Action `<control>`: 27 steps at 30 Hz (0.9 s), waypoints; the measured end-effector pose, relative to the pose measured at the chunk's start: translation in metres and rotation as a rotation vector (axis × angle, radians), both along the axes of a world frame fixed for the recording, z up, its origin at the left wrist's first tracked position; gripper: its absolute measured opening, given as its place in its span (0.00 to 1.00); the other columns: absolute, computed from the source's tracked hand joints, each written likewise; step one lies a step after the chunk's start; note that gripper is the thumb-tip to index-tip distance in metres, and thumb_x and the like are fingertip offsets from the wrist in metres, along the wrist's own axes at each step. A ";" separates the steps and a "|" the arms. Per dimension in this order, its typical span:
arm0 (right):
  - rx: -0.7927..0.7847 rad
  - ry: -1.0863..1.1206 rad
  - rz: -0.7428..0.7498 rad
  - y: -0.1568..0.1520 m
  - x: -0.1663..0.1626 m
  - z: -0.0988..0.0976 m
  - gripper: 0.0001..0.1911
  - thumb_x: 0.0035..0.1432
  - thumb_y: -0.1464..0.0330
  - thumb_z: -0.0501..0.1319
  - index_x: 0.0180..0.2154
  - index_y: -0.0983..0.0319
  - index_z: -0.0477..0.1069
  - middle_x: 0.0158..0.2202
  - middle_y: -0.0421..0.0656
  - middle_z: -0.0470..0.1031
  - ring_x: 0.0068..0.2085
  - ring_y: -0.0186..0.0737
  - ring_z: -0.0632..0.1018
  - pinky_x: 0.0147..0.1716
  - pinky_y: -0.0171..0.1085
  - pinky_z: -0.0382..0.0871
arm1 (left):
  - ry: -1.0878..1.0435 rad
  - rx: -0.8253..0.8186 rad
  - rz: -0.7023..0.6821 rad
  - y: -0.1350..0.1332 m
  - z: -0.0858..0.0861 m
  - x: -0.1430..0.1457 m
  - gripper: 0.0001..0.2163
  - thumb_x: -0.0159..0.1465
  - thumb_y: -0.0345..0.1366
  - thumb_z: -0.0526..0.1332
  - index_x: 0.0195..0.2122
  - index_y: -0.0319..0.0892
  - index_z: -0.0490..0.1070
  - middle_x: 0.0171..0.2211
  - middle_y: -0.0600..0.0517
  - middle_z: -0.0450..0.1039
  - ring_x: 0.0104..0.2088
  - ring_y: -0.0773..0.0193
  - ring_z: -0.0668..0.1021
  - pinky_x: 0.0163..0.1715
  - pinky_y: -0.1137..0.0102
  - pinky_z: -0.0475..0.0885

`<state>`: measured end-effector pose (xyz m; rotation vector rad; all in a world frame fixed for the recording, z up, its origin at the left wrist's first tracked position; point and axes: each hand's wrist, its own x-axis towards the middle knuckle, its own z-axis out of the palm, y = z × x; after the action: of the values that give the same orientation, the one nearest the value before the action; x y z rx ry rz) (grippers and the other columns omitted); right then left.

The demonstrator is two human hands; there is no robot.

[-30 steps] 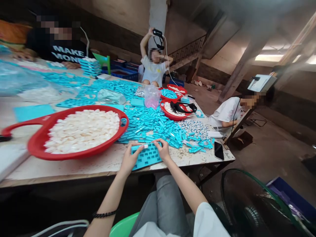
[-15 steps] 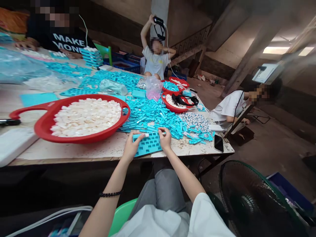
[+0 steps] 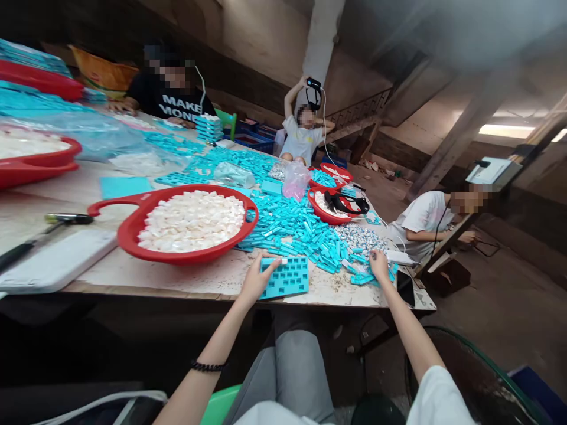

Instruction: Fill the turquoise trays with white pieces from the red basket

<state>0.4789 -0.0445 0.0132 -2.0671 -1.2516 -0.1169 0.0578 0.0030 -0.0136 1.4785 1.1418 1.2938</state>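
Mold (image 3: 284, 278) lies flat on table (image 3: 155, 274), near edge, centre. Left hand (image 3: 257, 280) open, fingers spread, tips on mold's left end. Right hand (image 3: 379, 265) has fingers close together at blue pieces (image 3: 362, 279) to the right; grip unclear. Mold held steady by one hand works best.

The right hand (image 3: 378, 265) has left the turquoise silicone mold (image 3: 287, 277) — it now reaches among the loose turquoise pieces (image 3: 361, 278) further right.
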 end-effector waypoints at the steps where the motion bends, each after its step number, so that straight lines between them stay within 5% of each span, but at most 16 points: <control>1: -0.036 0.000 0.011 0.001 0.009 -0.002 0.11 0.55 0.73 0.60 0.38 0.67 0.80 0.41 0.53 0.80 0.44 0.47 0.77 0.48 0.39 0.66 | -0.001 0.006 0.002 0.000 0.001 0.000 0.19 0.56 0.57 0.62 0.34 0.45 0.71 0.40 0.48 0.78 0.49 0.49 0.77 0.55 0.58 0.68; 9: -0.169 -0.027 0.008 0.008 0.028 0.001 0.08 0.53 0.70 0.61 0.28 0.62 0.80 0.34 0.52 0.83 0.39 0.49 0.82 0.40 0.38 0.69 | -0.040 0.018 -0.014 -0.005 0.000 -0.002 0.16 0.59 0.53 0.61 0.34 0.45 0.69 0.37 0.49 0.77 0.45 0.53 0.79 0.51 0.62 0.69; 16: -0.198 -0.025 0.057 0.021 0.042 -0.001 0.10 0.42 0.70 0.62 0.13 0.54 0.71 0.21 0.45 0.77 0.30 0.54 0.81 0.31 0.43 0.69 | -0.023 0.004 -0.004 -0.007 -0.005 -0.004 0.15 0.59 0.53 0.61 0.35 0.47 0.67 0.38 0.51 0.77 0.46 0.54 0.79 0.51 0.64 0.70; 27: -0.174 0.012 -0.001 0.036 0.068 -0.030 0.06 0.36 0.59 0.59 0.22 0.49 0.73 0.27 0.45 0.79 0.33 0.59 0.82 0.32 0.49 0.71 | -0.040 0.004 -0.005 -0.004 -0.009 -0.004 0.14 0.59 0.52 0.61 0.34 0.47 0.66 0.38 0.48 0.76 0.46 0.51 0.78 0.51 0.60 0.70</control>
<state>0.5468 -0.0089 -0.0165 -2.2130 -1.2924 0.0046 0.0538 -0.0010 -0.0230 1.4516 1.1089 1.3175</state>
